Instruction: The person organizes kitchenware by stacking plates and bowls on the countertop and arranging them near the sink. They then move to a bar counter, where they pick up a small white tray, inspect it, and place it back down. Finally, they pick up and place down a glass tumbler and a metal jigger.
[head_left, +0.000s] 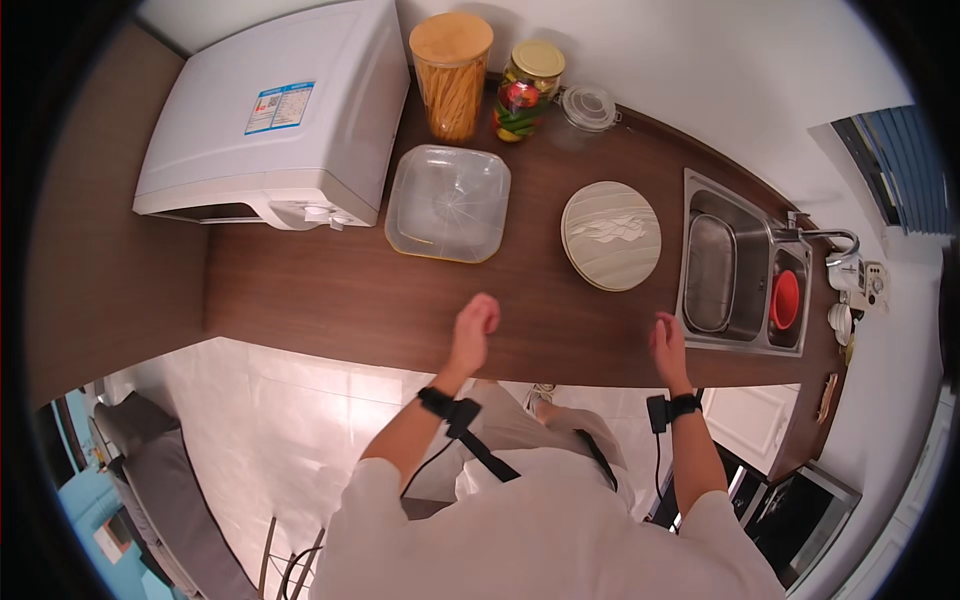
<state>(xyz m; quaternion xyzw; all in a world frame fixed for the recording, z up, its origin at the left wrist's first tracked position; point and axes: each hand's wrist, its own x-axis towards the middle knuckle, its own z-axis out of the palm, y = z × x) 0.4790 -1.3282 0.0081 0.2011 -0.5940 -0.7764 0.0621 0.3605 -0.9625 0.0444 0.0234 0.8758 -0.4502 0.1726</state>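
Observation:
My left hand (474, 330) hovers over the front part of the brown wood-grain countertop (300, 285). Its fingers are curled in and I see nothing held. Ahead of it stands a clear square plastic container (448, 204). Farther right, my right hand (666, 346) is above the counter near the sink's front left corner, loosely bent and holding nothing visible. Between the hands and farther back lies a round plate (611, 234) with a pale wavy pattern; another rim shows beneath it. Neither hand touches the container or the plate.
A white countertop appliance (262, 127) fills the back left. Along the wall stand a wooden-lidded pasta jar (452, 82), a jar of vegetables (521, 101) and a clip-top glass jar (589, 112). The steel sink (686, 300) holds a wire-rimmed basket (711, 274) and a red bowl (784, 300).

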